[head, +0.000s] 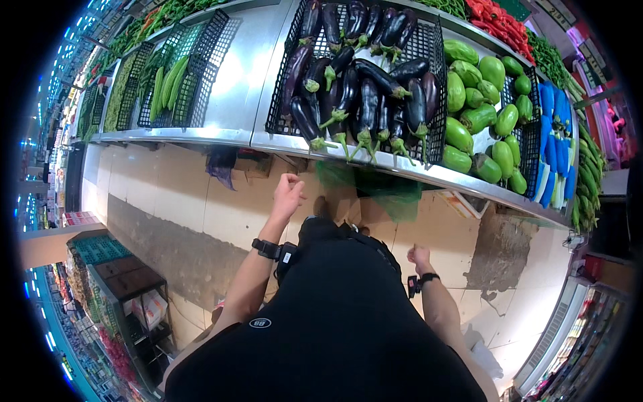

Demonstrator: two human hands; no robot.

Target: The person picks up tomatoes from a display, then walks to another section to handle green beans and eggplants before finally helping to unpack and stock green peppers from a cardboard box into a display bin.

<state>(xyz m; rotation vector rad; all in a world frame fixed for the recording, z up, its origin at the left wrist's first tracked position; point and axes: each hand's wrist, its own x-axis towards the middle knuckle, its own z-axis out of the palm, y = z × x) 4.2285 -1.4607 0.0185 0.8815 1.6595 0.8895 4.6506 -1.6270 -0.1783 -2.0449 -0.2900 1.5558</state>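
Observation:
My left hand [289,194] hangs in the air below the front edge of a metal produce counter [228,85], its fingers loosely curled and holding nothing. A black wristband with a small device [274,249] is strapped to that wrist. Lower and to the right, my right hand [418,255] is beside my body with its fingers curled in; nothing is seen in it. It wears another black band [429,277]. Neither hand touches the produce. Ahead of me, dark purple eggplants [369,103] lie in a black plastic crate [274,108], several stems overhanging the counter's edge.
Right of the eggplants lie pale green gourd-like vegetables [477,118] and blue-wrapped produce [555,140]. Long green gourds [173,83] sit in a crate at left. Green netting [397,196] hangs under the counter. A shelf rack [130,276] stands at lower left, a refrigerated case [550,334] at lower right.

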